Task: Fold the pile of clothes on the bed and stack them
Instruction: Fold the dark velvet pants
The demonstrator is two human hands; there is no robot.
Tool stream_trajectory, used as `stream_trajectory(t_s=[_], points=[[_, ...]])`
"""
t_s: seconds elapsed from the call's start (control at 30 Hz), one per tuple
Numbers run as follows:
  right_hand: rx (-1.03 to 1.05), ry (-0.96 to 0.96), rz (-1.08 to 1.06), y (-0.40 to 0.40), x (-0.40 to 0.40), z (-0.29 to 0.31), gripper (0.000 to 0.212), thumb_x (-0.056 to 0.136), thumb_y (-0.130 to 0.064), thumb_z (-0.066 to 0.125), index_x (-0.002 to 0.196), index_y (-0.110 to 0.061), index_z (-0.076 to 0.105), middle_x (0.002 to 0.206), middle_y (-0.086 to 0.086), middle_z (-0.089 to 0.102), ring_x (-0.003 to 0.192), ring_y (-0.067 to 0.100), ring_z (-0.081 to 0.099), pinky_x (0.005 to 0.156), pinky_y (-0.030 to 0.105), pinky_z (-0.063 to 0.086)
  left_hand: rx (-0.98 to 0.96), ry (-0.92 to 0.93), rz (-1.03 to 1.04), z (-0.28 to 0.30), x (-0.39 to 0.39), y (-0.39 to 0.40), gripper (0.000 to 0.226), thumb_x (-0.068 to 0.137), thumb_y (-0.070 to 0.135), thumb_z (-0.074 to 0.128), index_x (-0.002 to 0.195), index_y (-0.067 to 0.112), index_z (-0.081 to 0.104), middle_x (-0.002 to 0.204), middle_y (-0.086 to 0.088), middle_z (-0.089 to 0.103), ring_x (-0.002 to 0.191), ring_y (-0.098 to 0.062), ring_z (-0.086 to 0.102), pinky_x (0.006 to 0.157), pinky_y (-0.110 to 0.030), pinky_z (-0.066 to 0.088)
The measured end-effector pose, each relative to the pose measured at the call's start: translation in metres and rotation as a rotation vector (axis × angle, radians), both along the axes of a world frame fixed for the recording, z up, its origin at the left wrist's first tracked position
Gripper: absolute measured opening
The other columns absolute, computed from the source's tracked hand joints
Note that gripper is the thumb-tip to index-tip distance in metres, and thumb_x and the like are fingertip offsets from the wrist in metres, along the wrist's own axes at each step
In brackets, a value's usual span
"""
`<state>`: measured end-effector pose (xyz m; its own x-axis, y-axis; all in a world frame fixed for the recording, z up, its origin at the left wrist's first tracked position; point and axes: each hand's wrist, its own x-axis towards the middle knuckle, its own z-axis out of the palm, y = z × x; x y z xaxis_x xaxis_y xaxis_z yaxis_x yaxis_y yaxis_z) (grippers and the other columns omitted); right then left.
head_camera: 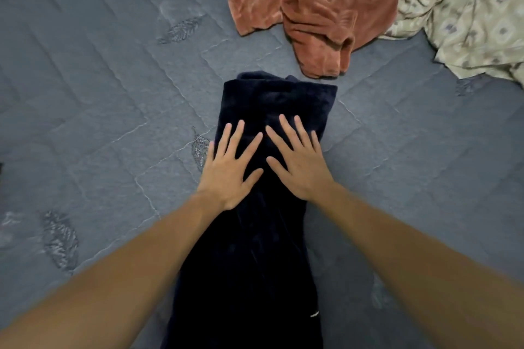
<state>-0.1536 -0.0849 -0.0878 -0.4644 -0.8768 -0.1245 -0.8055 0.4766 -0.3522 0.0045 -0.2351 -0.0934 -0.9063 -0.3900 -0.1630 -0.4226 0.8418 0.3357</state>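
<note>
Folding is partway: left hand (229, 167) and right hand (297, 161) press spread, straight fingers (239, 133) flat on the narrow-folded dark garment (272, 99) mid-bed (85, 93); rust garment (312, 8) and patterned cloth (467, 8) lie crumpled beyond, nothing stacked yet.

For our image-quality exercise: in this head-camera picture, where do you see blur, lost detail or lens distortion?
Head view: the forearms smear into blur toward the bottom corners, while the left hand and right hand stay sharp; the dark garment is nearly featureless black; the wide lens bends the quilted bed cover stitching.
</note>
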Motion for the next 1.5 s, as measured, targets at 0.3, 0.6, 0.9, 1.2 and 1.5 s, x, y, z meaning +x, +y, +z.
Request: stream_trajectory(t_s=[0.3,0.6,0.9,1.2,1.5], points=[[-0.008,-0.334,-0.344,0.110,0.131,0.004,0.091,0.098,-0.046,0.063,0.162,-0.050,-0.002,0.171,-0.004,0.000,0.151,0.035,0.023,0.113,0.054,0.044,0.249,0.007,0.249,-0.006,0.171,0.082,0.084,0.098,0.060,0.053,0.163,0.051,0.001,0.149,-0.010,0.033,0.134,-0.029,0.036,0.114,-0.048,0.042],[-0.079,-0.600,-0.558,0.209,0.260,0.015,0.112,0.086,-0.057,0.077,0.156,-0.061,-0.009,0.152,0.002,0.045,0.132,0.027,0.053,0.105,0.048,0.050,0.643,0.116,0.320,-0.004,0.281,0.141,0.061,0.094,0.035,0.074,0.141,0.061,0.044,0.131,0.038,0.057,0.118,0.021,0.053,0.095,-0.002,0.041],[-0.326,-0.436,-0.558,0.249,0.292,0.018,0.068,0.105,-0.022,0.059,0.160,-0.044,0.027,0.151,-0.019,0.051,0.124,-0.005,0.055,0.107,0.034,0.047,0.542,0.169,0.261,0.008,0.321,0.154,0.032,0.105,0.037,0.057,0.134,0.048,0.050,0.072,-0.002,0.061,0.052,-0.008,0.049,0.054,-0.026,0.045],[0.015,0.214,0.161,0.268,0.335,-0.013,0.081,0.094,-0.038,0.062,0.164,-0.027,0.023,0.174,0.000,0.011,0.158,0.025,0.019,0.125,0.054,0.021,-0.091,0.052,-0.298,-0.019,0.367,0.152,0.080,0.095,0.050,0.067,0.163,0.031,0.030,0.171,-0.004,0.021,0.160,-0.025,0.017,0.123,-0.047,0.029],[0.248,0.275,0.280,0.270,0.284,-0.021,0.116,0.074,-0.015,0.078,0.166,-0.034,0.011,0.175,-0.002,0.001,0.161,0.028,0.000,0.123,0.061,0.027,-0.125,-0.027,-0.406,-0.033,0.329,0.134,0.098,0.081,0.035,0.087,0.162,0.030,0.033,0.171,-0.007,0.020,0.158,-0.035,0.018,0.120,-0.053,0.037]])
